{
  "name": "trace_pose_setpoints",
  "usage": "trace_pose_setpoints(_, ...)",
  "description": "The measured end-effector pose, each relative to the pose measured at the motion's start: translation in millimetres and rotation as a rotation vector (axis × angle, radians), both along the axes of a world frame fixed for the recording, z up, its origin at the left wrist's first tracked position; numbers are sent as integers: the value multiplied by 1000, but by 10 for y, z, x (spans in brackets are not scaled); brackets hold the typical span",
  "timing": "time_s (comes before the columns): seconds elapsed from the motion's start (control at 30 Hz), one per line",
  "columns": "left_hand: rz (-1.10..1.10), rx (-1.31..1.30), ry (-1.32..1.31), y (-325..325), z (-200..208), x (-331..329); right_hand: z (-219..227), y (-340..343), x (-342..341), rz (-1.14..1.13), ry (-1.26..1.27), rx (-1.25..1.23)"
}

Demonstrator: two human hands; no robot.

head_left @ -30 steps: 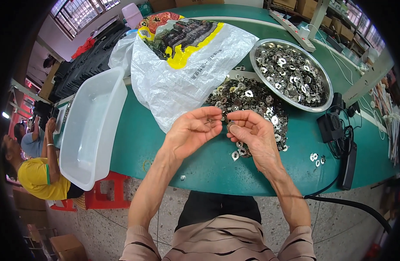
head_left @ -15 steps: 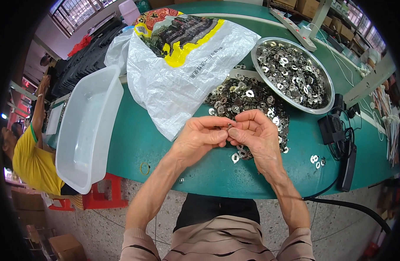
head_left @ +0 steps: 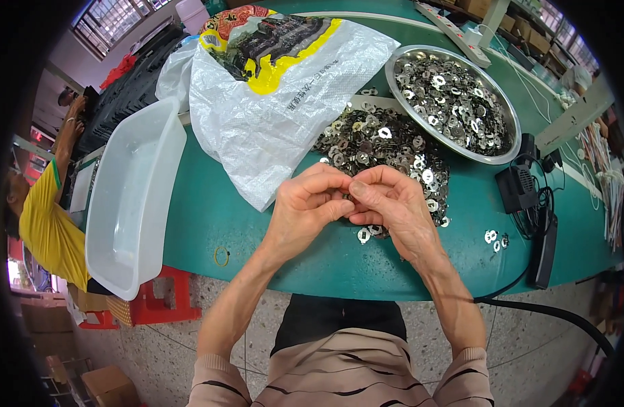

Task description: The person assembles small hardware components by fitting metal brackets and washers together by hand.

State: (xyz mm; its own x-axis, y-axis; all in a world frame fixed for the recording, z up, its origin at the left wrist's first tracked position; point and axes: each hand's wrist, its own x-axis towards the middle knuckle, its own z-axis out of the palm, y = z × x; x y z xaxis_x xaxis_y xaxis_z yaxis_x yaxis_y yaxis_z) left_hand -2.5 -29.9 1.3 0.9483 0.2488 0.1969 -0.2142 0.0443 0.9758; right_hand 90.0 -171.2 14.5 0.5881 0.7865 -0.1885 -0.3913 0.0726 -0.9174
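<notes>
My left hand (head_left: pixel 308 203) and my right hand (head_left: pixel 391 209) meet above the near side of the pile, fingertips pinched together. Between them a tiny dark bit shows, but the fingers cover most of it and its kind cannot be made out. Just beyond my hands, small flat metal pieces (head_left: pixel 366 146), many of them ring-like with cut-outs, lie heaped on the green table (head_left: pixel 210 227). Behind the heap to the right, a round steel basin (head_left: pixel 503 159) is filled with similar pieces.
A white woven sack (head_left: pixel 257 136) lies left of the heap, beside a translucent plastic tub (head_left: pixel 164 169). A yellow ring (head_left: pixel 221 256) and a few loose pieces (head_left: pixel 495 239) rest on the table. Black adapters with cables (head_left: pixel 519 193) sit right. A person in yellow (head_left: pixel 47 234) works far left.
My hands have shifted slightly left and closed tighter together; the small dark bit between the fingertips is now more covered. The whole view has shifted a little.
</notes>
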Motion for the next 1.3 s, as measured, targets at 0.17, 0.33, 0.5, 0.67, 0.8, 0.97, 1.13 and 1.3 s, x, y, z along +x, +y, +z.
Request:
trace_pose_setpoints(0.17, -26, -6, -8, 22, -13, -7, -3, -14, -3, 0, 15, 7)
trace_pose_setpoints(0.33, -52, -64, 20, 52, -22, -4, 40, -25, 10, 25, 41, 2)
trace_pose_setpoints(0.5, -68, -252, 133, 78, -14, -21, 54, -35, 13, 40, 66, -1)
trace_pose_setpoints(0.67, -86, -386, 192, 88, 1, -33, 65, -40, 5, 56, 71, -23)
trace_pose_setpoints(0.8, -78, -499, 252, 124, -10, -38, 67, -30, -29, 36, -131, -37)
trace_pose_setpoints(0.97, -119, -591, 218, 139, 14, -59, 51, -27, -21, -8, -62, 38)
trace_pose_setpoints(1.13, -121, -553, 193, 139, -24, -61, 10, -14, -31, 0, -100, 12)
trace_pose_setpoints(1.3, -28, -467, 260, 163, -27, -55, -37, 34, -96, -70, -282, -28)
